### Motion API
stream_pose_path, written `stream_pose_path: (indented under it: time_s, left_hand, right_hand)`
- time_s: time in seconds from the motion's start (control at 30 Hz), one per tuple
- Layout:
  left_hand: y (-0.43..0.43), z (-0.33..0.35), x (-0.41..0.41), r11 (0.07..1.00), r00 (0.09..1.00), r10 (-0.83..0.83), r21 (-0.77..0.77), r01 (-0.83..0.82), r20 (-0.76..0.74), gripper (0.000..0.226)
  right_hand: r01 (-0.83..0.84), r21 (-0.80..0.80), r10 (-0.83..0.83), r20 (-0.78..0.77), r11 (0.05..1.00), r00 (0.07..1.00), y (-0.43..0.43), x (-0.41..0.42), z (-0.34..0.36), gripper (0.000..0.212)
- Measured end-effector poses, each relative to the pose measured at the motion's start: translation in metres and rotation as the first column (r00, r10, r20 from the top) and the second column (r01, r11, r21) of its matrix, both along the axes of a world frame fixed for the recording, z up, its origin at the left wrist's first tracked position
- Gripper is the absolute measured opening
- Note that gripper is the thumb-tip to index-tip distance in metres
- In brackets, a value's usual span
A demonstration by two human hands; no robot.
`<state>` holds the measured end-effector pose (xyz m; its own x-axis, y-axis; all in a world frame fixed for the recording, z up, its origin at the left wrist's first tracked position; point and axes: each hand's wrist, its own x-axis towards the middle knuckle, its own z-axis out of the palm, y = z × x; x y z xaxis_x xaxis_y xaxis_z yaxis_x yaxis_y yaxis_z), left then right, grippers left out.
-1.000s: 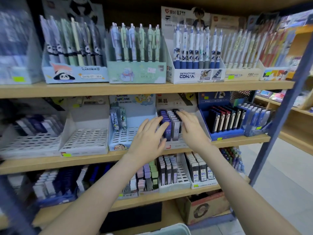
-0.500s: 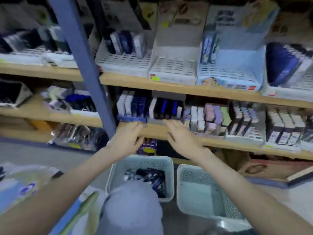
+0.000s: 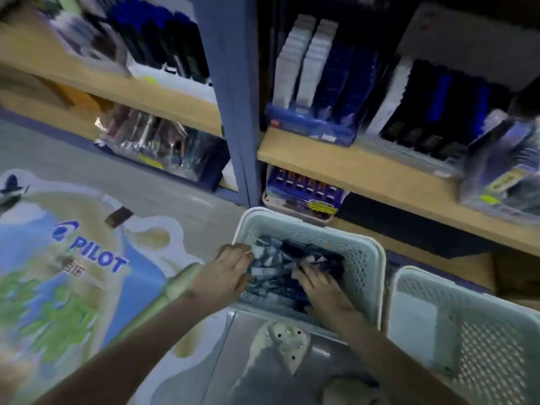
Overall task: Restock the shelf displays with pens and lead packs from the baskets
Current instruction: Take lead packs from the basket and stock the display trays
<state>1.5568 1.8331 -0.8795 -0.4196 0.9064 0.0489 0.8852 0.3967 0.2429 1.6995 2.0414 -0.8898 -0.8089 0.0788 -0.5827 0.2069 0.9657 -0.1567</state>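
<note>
Head view, motion-blurred. Both hands are seen in the left basket (image 3: 309,227), which is set below the front edge of the lowest shelf board (image 3: 380,176). The lead packs (image 3: 277,268) are piled loose inside it, dark with pale labels. The left hand (image 3: 230,273) is placed at the basket's left rim, fingers bent towards the packs; a grip cannot be told. The right hand (image 3: 321,287) is laid near the front edge, fingers straight, touching the packs. A second basket (image 3: 482,346) is set just beside, to the right. A blue display tray (image 3: 309,124) is seen on the board.
</note>
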Motion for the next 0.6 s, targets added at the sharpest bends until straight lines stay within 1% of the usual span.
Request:
stream_pose_path:
  time_s: [0.03, 0.1, 0.13, 0.2, 0.27, 0.43, 0.47, 0.53, 0.6]
  left_hand:
    - [0.001, -0.009, 0.002, 1.0, 1.0, -0.001, -0.005, 0.001, -0.003, 0.035]
    - [0.004, -0.021, 0.006, 1.0, 1.0, 0.019, 0.017, -0.02, 0.013, 0.035]
    - [0.006, -0.023, 0.008, 1.0, 1.0, 0.024, 0.019, -0.024, -0.005, 0.035]
    - [0.008, -0.024, 0.009, 1.0, 0.997, 0.007, -0.015, -0.008, -0.076, 0.038]
    - [0.008, -0.02, 0.009, 0.999, 0.992, -0.019, -0.033, 0.015, -0.127, 0.042]
    - [0.009, -0.019, 0.009, 0.998, 0.985, -0.037, -0.052, 0.028, -0.166, 0.051]
    - [0.009, -0.019, 0.01, 0.997, 0.985, -0.042, -0.067, 0.031, -0.17, 0.052]
    - [0.011, -0.018, 0.011, 0.991, 0.981, -0.069, -0.123, 0.047, -0.181, 0.051]
    - [0.017, -0.019, 0.014, 0.98, 0.977, -0.101, -0.188, 0.065, -0.19, 0.048]
  right_hand:
    - [0.001, -0.009, -0.001, 0.017, 1.0, 1.0, 0.0, -0.003, -0.012, 0.105]
    - [-0.081, -0.035, 0.083, 0.053, 0.996, 0.995, -0.002, -0.005, -0.03, 0.091]
    - [-0.116, -0.052, 0.12, 0.073, 0.992, 0.99, -0.003, -0.006, -0.036, 0.084]
    - [-0.161, -0.038, 0.162, 0.03, 0.986, 0.986, -0.005, -0.011, -0.047, 0.079]
    - [-0.121, -0.05, 0.122, 0.012, 0.991, 0.992, -0.005, -0.016, -0.056, 0.079]
    - [-0.1, 0.048, 0.1, -0.012, 0.994, 0.995, -0.003, -0.024, -0.067, 0.085]
    - [-0.117, 0.063, 0.117, -0.004, 0.991, 0.993, -0.003, -0.025, -0.068, 0.084]
    - [-0.148, 0.079, 0.151, -0.036, 0.986, 0.988, -0.001, -0.025, -0.071, 0.082]
    - [-0.249, 0.148, 0.264, -0.089, 0.957, 0.96, 0.002, -0.024, -0.076, 0.075]
